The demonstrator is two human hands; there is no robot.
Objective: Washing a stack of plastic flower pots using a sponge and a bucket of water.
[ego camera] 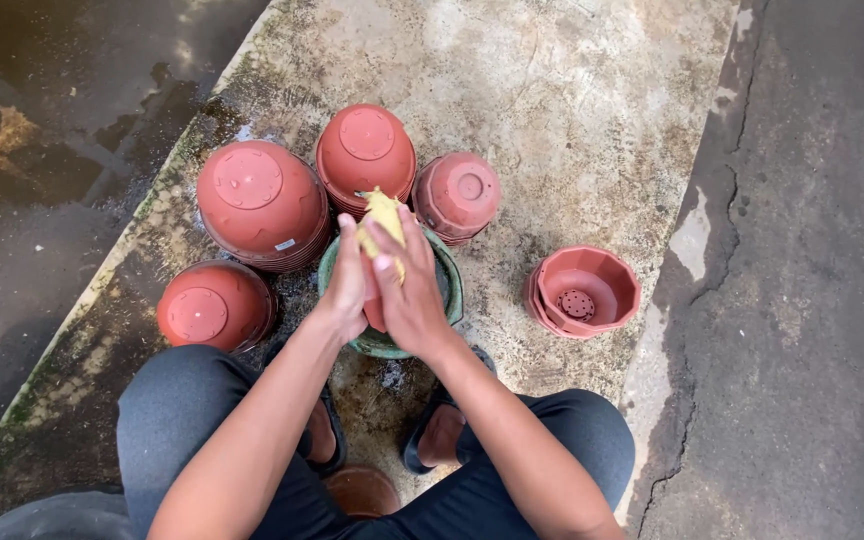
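1. Both hands grip together: left hand (pixel 344 290) clasps a small terracotta pot (pixel 373 305), right hand (pixel 407 285) clenches a yellow sponge (pixel 382 215).
2. Pot sits between the palms above the green basin (pixel 449 285), sponge pointing away, upturned pots (pixel 262 200) beyond.

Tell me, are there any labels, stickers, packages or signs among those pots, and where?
Sticker: a small white rectangle with dark marks, on the lower rim of the largest upturned terracotta pot stack, left of the hands; too small to make out more.
No packages, signs or screens show anywhere else in the picture.
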